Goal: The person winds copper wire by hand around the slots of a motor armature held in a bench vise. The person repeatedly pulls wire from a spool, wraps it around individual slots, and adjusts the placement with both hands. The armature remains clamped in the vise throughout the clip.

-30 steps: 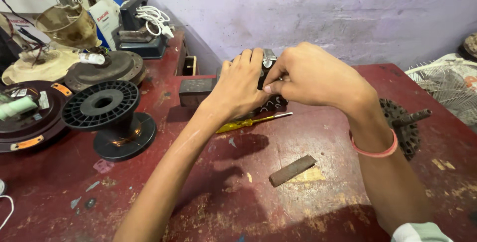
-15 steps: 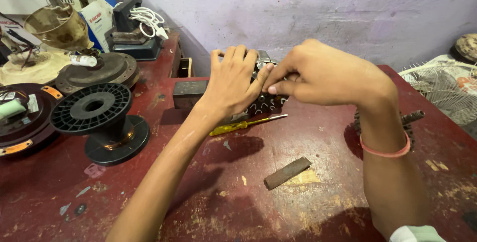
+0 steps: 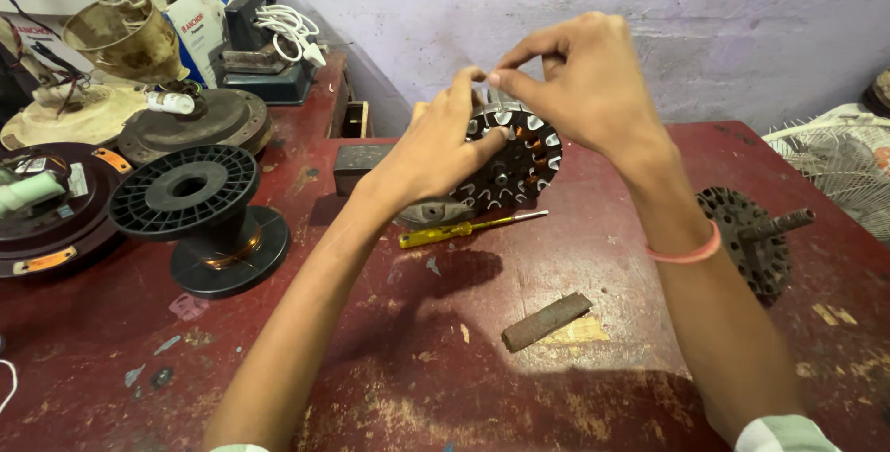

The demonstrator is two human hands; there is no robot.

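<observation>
A round slotted motor stator (image 3: 519, 160) with copper windings is held upright, on edge, just above the centre of the frame, over the worn red table (image 3: 389, 359). It is gripped from the left by the left hand (image 3: 440, 146), whose fingers are wrapped over its near face and rim, so that much of its left half is hidden. The right hand (image 3: 589, 81) is raised at its upper edge, thumb and forefinger pinched narrowly together right at the top slots (whether anything thin is caught between them cannot be told). A pink band is worn on the right wrist.

Just below the stator, a yellow-handled screwdriver (image 3: 468, 228) is laid flat on the table, and a flat rusty bar (image 3: 547, 321) is seen further down, near the lower centre. At the right, a second slotted core on a shaft (image 3: 756, 239) is partly hidden by the right forearm. At the left, a black spool of copper wire (image 3: 199, 216) is stood on the table, and fan parts are piled in the upper left corner.
</observation>
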